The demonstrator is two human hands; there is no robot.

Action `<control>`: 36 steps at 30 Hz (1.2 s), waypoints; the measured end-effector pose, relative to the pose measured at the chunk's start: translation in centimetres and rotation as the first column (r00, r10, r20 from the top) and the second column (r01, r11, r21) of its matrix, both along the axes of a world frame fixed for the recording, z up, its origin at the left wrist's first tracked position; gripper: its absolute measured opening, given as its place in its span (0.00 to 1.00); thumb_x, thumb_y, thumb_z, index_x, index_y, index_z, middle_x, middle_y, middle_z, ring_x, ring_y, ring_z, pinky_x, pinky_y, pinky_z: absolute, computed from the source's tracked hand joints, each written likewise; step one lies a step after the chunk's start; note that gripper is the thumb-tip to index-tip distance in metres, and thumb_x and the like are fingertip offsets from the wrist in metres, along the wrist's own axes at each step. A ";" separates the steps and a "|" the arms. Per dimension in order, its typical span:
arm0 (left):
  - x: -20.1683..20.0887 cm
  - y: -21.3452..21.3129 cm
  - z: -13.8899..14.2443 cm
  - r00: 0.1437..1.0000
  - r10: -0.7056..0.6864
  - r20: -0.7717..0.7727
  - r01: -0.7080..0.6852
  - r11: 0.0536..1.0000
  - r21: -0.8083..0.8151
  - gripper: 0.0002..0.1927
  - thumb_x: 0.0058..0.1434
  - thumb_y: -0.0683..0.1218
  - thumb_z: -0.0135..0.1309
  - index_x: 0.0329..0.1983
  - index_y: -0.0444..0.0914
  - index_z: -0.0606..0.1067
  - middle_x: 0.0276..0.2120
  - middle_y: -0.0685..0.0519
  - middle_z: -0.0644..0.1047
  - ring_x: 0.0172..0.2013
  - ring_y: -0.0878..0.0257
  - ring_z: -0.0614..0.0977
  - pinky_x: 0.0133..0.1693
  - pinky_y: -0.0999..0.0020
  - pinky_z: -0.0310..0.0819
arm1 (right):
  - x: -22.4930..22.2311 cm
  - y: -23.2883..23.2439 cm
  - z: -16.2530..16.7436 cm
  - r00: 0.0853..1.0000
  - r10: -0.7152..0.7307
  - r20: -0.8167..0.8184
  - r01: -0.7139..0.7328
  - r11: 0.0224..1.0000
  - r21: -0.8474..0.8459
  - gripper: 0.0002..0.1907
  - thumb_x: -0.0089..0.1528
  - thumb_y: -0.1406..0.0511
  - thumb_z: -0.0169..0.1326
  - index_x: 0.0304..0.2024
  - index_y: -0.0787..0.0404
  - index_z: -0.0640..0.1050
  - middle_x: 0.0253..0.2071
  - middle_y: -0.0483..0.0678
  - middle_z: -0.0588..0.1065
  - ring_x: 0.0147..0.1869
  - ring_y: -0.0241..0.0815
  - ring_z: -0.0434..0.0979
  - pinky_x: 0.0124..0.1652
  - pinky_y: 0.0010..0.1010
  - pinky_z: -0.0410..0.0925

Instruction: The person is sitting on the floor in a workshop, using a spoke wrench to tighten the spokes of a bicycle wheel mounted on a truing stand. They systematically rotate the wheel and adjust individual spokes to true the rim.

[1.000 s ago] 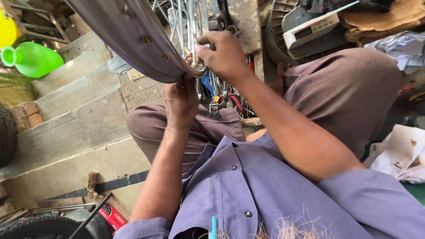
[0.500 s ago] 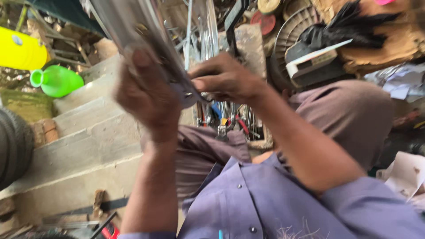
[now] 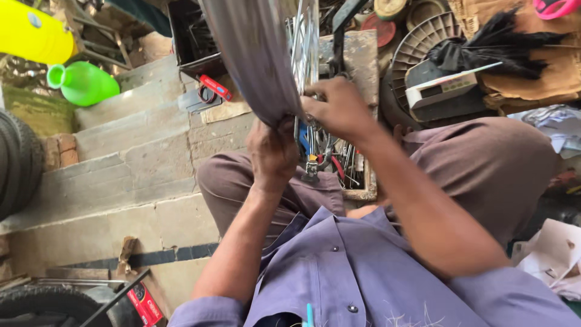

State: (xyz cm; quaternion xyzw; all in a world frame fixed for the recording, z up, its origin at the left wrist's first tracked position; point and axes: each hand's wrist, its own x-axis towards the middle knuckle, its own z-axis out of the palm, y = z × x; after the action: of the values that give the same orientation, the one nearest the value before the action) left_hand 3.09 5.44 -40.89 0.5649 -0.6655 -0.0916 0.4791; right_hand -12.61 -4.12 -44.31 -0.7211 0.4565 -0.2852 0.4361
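Wheel rim [image 3: 254, 66] has swung upright since a second ago; left hand [image 3: 273, 151] fingers grip its lower edge, right hand [image 3: 339, 109] fingers pinch at the spokes [image 3: 305, 42].

A cluttered outdoor repair workshop: a wooden tray of hand tools [image 3: 339, 163] sits on the ground, tyres [image 3: 18, 163] stand beside concrete steps [image 3: 121, 163], and scrap fan parts [image 3: 423, 36] and cardboard pile up nearby.

wheel rim [image 3: 254, 60] running off top edge, left hand [image 3: 273, 151] fingertips hiding behind it, right hand [image 3: 339, 109] covering spokes [image 3: 304, 42]
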 end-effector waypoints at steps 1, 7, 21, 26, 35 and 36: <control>-0.1 -0.2 1.2 1.000 0.005 -0.025 -0.006 0.999 -0.054 0.08 0.77 0.45 0.47 0.49 0.37 0.74 0.38 0.44 0.78 0.38 0.47 0.82 0.42 0.57 0.75 | -0.9 0.0 0.9 0.987 0.097 0.132 -0.085 0.992 -0.088 0.19 0.62 0.59 0.59 0.48 0.67 0.83 0.42 0.57 0.82 0.45 0.47 0.83 0.47 0.38 0.72; 0.3 -6.2 9.3 0.994 0.104 -0.029 -0.108 0.975 -0.195 0.12 0.80 0.46 0.43 0.45 0.36 0.75 0.28 0.50 0.76 0.27 0.59 0.80 0.30 0.65 0.71 | -1.0 -3.4 5.8 0.668 0.317 0.673 -0.549 0.821 0.158 0.21 0.63 0.55 0.63 0.42 0.69 0.83 0.21 0.42 0.72 0.20 0.27 0.64 0.22 0.22 0.55; 0.0 -0.3 -1.6 1.000 0.004 -0.025 -0.002 0.996 0.085 0.11 0.75 0.47 0.48 0.48 0.35 0.76 0.42 0.40 0.79 0.42 0.40 0.82 0.43 0.51 0.77 | 1.4 -0.2 -1.5 0.978 -0.203 0.054 0.193 0.969 0.155 0.14 0.57 0.62 0.63 0.42 0.63 0.85 0.33 0.50 0.83 0.36 0.37 0.82 0.38 0.30 0.72; 0.5 -0.7 -0.6 1.000 0.001 0.020 -0.002 1.000 0.029 0.09 0.74 0.47 0.49 0.46 0.36 0.76 0.39 0.42 0.78 0.40 0.42 0.81 0.41 0.51 0.75 | 0.9 -0.3 -0.4 0.996 -0.034 0.081 0.035 0.999 -0.001 0.12 0.63 0.61 0.62 0.44 0.62 0.84 0.32 0.50 0.80 0.35 0.35 0.81 0.38 0.31 0.71; 0.5 -6.6 8.2 0.992 0.036 -0.122 -0.056 0.984 -0.171 0.14 0.81 0.48 0.46 0.43 0.36 0.75 0.28 0.48 0.75 0.24 0.57 0.80 0.30 0.63 0.71 | -0.2 -3.5 4.0 0.632 0.207 0.747 -0.527 0.821 0.218 0.20 0.59 0.55 0.68 0.37 0.67 0.82 0.22 0.42 0.73 0.19 0.26 0.65 0.19 0.20 0.55; 0.3 -6.6 8.2 0.995 0.022 -0.095 -0.040 0.980 -0.195 0.13 0.80 0.48 0.45 0.46 0.35 0.76 0.28 0.48 0.74 0.24 0.58 0.79 0.29 0.63 0.71 | 0.1 -3.6 3.6 0.610 0.190 0.769 -0.537 0.813 0.225 0.20 0.59 0.55 0.68 0.38 0.67 0.82 0.21 0.42 0.73 0.18 0.26 0.65 0.19 0.20 0.56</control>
State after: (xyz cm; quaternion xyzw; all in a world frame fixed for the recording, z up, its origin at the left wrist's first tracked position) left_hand 3.38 -1.12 -32.74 0.5202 -0.6396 -0.0438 0.5642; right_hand -12.55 -7.72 -40.73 -0.5140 0.1399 -0.3353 0.7771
